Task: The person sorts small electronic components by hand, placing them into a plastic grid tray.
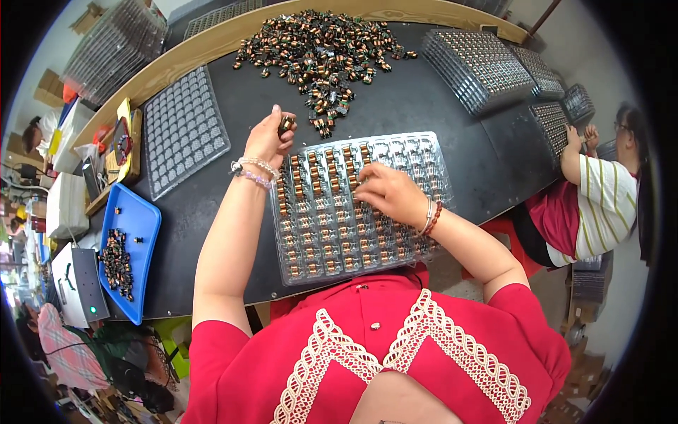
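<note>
Black work mat [438,120] on a curved wooden bench, workshop clutter around the rim. Far centre: loose heap of small copper-wound coil components [318,49]. Near centre, just in front of the red-shirted torso: clear plastic blister tray with rows of pockets [424,152], mostly filled with the same coils, far right pockets bare.

Left hand [268,138] raised over the tray's far left corner, fingers pinched narrow around 1 small dark coil [285,125]; bead bracelets on the wrist. Right hand [388,191] palm down on the tray's middle, fingertips curled onto the pockets; whether anything is pinched underneath, cannot tell.

Left of the tray: an empty clear blister tray [185,131] lying flat. Further left, at the mat's edge: blue rectangular plastic dish [138,219] with a small pile of coils inside. Far right: stacks of clear trays [480,63].

Right edge: another person in a striped shirt [600,205], hands at a separate tray [558,127].
</note>
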The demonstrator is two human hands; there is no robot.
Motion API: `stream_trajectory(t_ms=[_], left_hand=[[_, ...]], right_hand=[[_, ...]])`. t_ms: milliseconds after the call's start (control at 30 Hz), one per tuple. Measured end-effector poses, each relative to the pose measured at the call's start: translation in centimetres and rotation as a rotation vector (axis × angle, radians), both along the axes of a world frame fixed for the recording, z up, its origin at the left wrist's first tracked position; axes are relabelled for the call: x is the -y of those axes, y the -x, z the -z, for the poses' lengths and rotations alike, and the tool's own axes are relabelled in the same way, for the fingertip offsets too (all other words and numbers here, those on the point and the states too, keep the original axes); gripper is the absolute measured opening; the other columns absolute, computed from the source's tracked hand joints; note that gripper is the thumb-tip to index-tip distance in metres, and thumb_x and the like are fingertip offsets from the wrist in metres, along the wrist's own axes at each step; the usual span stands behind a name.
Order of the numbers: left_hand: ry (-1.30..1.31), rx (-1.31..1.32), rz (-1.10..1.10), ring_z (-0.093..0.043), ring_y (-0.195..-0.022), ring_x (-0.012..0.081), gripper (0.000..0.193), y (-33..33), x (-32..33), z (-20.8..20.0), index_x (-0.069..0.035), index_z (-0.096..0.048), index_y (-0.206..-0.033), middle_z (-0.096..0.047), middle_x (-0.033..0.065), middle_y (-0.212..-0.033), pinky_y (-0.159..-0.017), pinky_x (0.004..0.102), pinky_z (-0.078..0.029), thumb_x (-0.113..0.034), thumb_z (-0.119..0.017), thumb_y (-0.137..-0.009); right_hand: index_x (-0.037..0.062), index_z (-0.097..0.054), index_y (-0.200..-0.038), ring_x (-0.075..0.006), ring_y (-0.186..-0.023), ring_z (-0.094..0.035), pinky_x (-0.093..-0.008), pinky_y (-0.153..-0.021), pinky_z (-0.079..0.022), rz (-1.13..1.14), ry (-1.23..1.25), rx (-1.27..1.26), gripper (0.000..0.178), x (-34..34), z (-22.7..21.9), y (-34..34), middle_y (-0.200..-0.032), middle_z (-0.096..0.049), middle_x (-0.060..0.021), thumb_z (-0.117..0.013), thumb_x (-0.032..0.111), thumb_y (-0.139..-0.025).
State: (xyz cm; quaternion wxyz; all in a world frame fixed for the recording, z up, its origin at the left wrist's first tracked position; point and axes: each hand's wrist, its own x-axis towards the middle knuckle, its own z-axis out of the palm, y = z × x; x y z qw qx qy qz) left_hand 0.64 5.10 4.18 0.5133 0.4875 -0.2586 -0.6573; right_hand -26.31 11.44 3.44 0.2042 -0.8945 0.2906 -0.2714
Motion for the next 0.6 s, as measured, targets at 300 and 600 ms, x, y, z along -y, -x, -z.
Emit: stream_trajectory(t_ms=[300, 600], left_hand=[[0.074, 0.147, 0.008, -0.066, -0.088, 0.0185, 0.031, -1.3, -4.1, -1.1, 0.007, -0.056, -0.116, -0.065, 0.0123, -0.098, -0.08, 0.0261, -0.055, -0.001, -0.062, -0.087], [0.284, 0.744, -0.001, -0.066, -0.078, 0.0142, 0.014, 0.0, -11.8, 1.2, -0.001, -0.068, -0.093, -0.069, 0.0076, -0.087, -0.068, 0.0264, -0.052, -0.001, -0.066, -0.079]], right_hand=[[0.014, -0.068, -0.09, -0.0282, -0.078, -0.065, -0.0416, -0.07, -0.051, 0.443, 0.064, -0.457, 0.025, 11.2, -0.4, -6.9, -0.08, -0.068, -0.0078, -0.065, 0.037, -0.082], [0.0097, -0.068, -0.093, -0.03, -0.081, -0.065, -0.0406, -0.073, -0.05, 0.351, 0.06, -0.226, 0.017, 10.2, -0.2, -6.3, -0.085, -0.068, -0.0104, -0.064, 0.022, -0.082]])
